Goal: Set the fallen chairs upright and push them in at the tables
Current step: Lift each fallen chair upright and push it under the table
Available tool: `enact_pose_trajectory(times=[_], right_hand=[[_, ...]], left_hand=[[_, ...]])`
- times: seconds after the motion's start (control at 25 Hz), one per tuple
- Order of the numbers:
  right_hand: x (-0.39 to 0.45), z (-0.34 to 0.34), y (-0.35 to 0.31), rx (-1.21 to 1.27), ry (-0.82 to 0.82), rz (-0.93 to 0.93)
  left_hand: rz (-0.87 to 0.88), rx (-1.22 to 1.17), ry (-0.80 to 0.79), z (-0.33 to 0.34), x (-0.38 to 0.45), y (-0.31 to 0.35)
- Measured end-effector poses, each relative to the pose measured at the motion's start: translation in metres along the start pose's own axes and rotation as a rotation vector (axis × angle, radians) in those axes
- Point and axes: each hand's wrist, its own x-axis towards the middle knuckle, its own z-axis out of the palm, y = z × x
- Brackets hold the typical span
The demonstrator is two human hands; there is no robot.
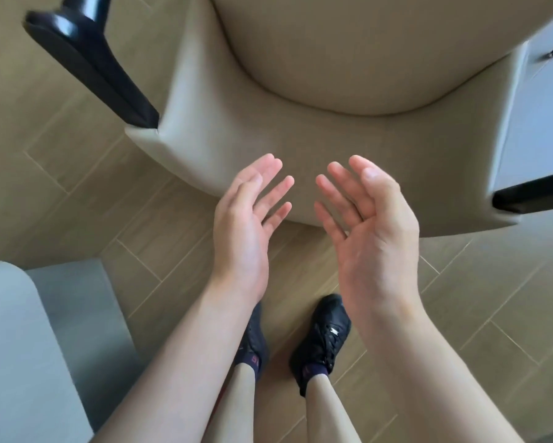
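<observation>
Both hands, the left hand [241, 225] and right hand [369, 225], hover with fingers spread and holding nothing, just above the beige chair [300, 135].

You see a beige chair [300, 75] with black legs [90, 62], a tan floor [61, 174] in herringbone planks, black shoes [324, 334], and a pale grey surface [10, 346] at lower left.

Bare forearms, no sleeves; black laced shoes [324, 337], dark ankle socks [315, 369]
</observation>
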Motion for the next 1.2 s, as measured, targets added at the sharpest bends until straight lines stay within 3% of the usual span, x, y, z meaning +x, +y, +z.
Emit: enact_pose_trajectory(times=[0.56, 0.8, 1.04, 1.2], right_hand=[[0.133, -0.093, 0.203, -0.009, 0.241, 0.210], [0.186, -0.120, 0.264, 0.015, 0.282, 0.366], [0.237, -0.132, 0.288, 0.044, 0.359, 0.320], [0.259, -0.129, 0.292, 0.224, 0.362, 0.291]], left_hand=[[-0.186, -0.143, 0.191, -0.078, 0.130, -0.201], [-0.324, -0.222, 0.317, -0.099, 0.187, -0.245], [-0.250, -0.228, 0.288, -0.112, 0.240, -0.264], [-0.132, -0.202, 0.218, -0.120, 0.269, -0.264]])
